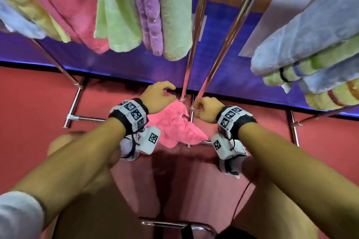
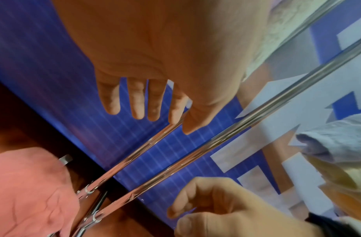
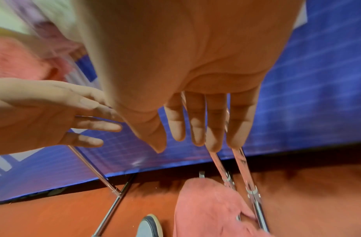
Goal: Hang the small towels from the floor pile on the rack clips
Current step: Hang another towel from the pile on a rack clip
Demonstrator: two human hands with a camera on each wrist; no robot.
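A crumpled pink towel (image 1: 175,124) is seen lying on the red floor (image 1: 35,103), draped against the foot of the chrome rack poles (image 1: 194,44), and this landmark is used for all places here. The left hand (image 1: 156,96) is held just above the towel's far edge, with the fingers straight and spread in the left wrist view and nothing held; whether they touch the cloth cannot be told. The right hand (image 1: 206,109) is held on the other side of the poles from the towel, close beside their base; its fingers look loosely curled in the head view and extended in its own wrist view, and nothing is gripped. Both wrists are wrapped in black bands carrying white marker blocks (image 1: 134,112).

Above the pink towel, a row of hung towels is seen: pale blue and yellow (image 1: 23,17) at the far left, then pink (image 1: 73,9), light green (image 1: 116,15), purple (image 1: 147,13) and a paler green one (image 1: 175,15). To the right of the poles, a blue and green striped bundle (image 1: 314,54) is hung. Behind the towel, a purple-blue panel (image 1: 116,60) is set along the floor's edge. A grey shoe (image 3: 149,227) is seen on the floor beside the towel in the right wrist view
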